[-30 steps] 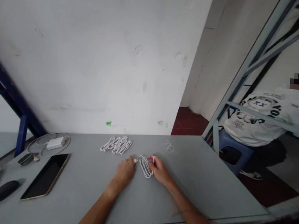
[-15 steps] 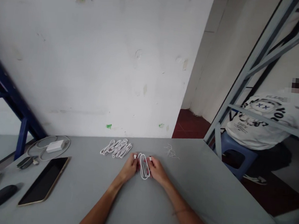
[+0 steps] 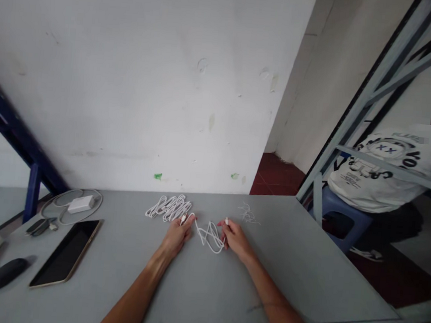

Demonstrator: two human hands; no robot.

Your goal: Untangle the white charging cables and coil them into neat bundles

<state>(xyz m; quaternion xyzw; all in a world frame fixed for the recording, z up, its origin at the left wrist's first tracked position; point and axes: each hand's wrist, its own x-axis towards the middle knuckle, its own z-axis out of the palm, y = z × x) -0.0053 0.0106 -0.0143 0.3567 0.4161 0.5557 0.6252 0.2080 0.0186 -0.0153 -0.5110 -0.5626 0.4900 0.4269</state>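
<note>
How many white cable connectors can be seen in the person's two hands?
2: one connector is in the left hand, the other connector is in the right hand. More could be hidden inside the grip.

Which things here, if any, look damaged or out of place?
The wall is scuffed, with small green patches showing, so it looks worn. On the table, thin white strands lie tangled beyond the right hand, looking messier than the looped cables.

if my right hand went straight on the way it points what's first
Beyond the cable plug it holds, probably the white wall behind the table: the right hand, angled forward and left, seems set to pass right of the coiled cables, though depth is unclear.
</note>
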